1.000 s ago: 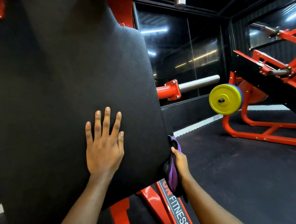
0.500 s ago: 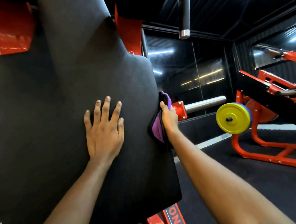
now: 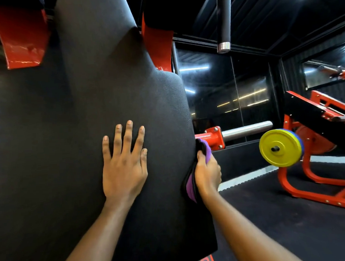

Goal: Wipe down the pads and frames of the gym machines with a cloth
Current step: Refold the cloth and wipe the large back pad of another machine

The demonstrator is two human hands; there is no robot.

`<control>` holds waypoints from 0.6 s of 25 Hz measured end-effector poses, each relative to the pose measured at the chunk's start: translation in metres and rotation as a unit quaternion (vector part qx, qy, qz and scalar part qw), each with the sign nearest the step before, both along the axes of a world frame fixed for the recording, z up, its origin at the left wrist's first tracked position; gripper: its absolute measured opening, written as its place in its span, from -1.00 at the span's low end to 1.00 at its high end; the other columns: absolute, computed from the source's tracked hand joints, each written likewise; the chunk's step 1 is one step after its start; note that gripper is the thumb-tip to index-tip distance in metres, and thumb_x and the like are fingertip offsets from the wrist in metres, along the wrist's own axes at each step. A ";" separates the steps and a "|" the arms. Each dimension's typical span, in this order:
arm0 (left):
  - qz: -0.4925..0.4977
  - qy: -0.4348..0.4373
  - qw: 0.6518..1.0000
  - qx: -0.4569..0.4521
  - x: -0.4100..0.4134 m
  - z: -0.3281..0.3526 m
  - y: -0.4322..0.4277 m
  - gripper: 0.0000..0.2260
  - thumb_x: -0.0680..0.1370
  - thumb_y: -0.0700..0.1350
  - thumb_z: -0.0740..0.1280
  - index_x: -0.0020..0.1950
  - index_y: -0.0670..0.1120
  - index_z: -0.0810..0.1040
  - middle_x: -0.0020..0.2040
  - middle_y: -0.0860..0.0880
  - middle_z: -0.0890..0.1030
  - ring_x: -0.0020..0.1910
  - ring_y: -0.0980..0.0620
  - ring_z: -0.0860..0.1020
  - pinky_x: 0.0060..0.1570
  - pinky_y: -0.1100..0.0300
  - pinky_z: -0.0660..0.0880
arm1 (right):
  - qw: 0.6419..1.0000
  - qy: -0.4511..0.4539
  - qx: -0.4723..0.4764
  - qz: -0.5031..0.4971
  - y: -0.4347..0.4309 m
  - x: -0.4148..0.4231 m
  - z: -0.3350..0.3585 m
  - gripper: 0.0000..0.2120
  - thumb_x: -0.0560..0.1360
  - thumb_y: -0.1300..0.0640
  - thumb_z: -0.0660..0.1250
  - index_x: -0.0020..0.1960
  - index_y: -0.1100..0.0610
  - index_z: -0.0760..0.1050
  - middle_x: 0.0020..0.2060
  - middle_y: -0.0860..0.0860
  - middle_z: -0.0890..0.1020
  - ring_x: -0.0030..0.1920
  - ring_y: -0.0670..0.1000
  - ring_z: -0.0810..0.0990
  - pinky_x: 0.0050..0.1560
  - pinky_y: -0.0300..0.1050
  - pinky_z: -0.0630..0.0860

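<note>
Your left hand (image 3: pixel 124 169) lies flat on the face of the black pad (image 3: pixel 77 136), fingers spread, bracing it. Your right hand (image 3: pixel 207 173) is closed around the purple cloth (image 3: pixel 191 186), pressing it against the pad's right edge, about level with the left hand. Beyond that edge juts a red bracket (image 3: pixel 213 137) carrying a steel peg (image 3: pixel 247 130). Risk: the cloth is bunched, so only a narrow strip likely touches the edge; a fast upward stroke could knock your knuckles on the bracket or let the cloth slip off behind the pad.
</note>
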State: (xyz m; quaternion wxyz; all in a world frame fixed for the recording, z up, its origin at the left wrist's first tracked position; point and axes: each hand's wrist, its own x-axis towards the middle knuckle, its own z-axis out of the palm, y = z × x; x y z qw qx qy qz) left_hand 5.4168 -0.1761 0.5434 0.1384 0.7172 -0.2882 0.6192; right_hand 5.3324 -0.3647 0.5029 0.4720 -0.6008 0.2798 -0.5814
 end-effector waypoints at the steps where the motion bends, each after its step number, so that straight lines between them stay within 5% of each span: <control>1: 0.000 0.001 1.000 0.000 0.000 0.000 0.000 -0.49 0.67 0.05 0.02 0.63 0.04 0.08 0.64 -0.06 0.06 0.61 -0.11 0.00 0.53 -0.22 0.00 | 1.000 0.004 -0.020 -0.002 -0.001 0.001 0.022 -0.62 0.64 -0.14 0.16 0.30 0.03 0.55 0.11 0.18 0.66 0.19 0.27 0.57 0.19 0.08 0.43; 8: -0.006 0.006 1.000 -0.001 0.000 0.002 0.001 -0.49 0.67 0.05 0.03 0.63 0.06 0.08 0.64 -0.04 0.05 0.62 -0.08 -0.01 0.54 -0.19 0.01 | 0.993 0.006 -0.116 -0.026 -0.002 0.017 0.170 -0.56 0.65 -0.21 0.06 0.36 0.02 0.43 0.18 0.19 0.62 0.24 0.28 0.55 0.21 0.11 0.42; 15: -0.019 0.020 1.000 0.008 -0.004 0.012 0.007 -0.52 0.66 0.06 0.03 0.59 0.09 0.20 0.60 0.00 0.18 0.59 -0.06 0.12 0.50 -0.15 0.11 | 0.988 0.023 -0.142 -0.052 0.004 0.005 0.028 -0.59 0.65 -0.18 0.14 0.42 -0.02 0.40 -0.05 0.21 0.68 0.04 0.30 0.62 0.06 0.13 0.51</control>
